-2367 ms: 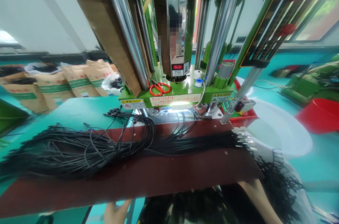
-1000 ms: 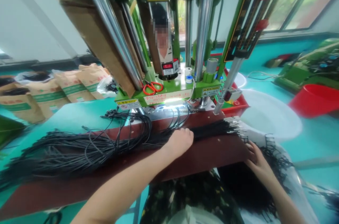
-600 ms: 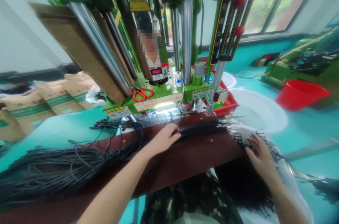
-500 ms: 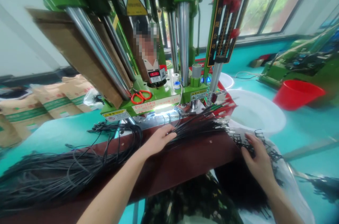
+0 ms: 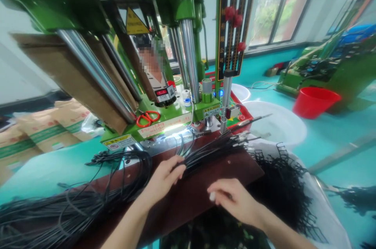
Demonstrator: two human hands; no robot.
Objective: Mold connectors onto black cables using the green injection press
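My left hand [image 5: 169,172] is closed at the left end of a bundle of black cables [image 5: 211,153], fingers curled around some strands. The bundle lies on a dark red board [image 5: 199,190], its light-tipped ends pointing right. Over the board, below the bundle, is my right hand [image 5: 227,198], fingers bent together; a small pale spot shows at a fingertip, and anything held there is too small to name. More black cables [image 5: 88,202] are heaped at the left. Behind the board stands a green press [image 5: 176,111] with orange-handled scissors [image 5: 148,118] on its lower plate.
At the right, black branched pieces [image 5: 282,186] fill a white-lined container. Farther back are a white tub [image 5: 276,123], a red bucket [image 5: 317,102] and another green machine [image 5: 331,68]. Paper sacks [image 5: 55,127] stand at the left. A control box [image 5: 241,117] sits beside the press.
My right hand has moved left from the black pieces to over the board, and its fingers have drawn together. My left hand stays at the cable bundle. The view has shifted.
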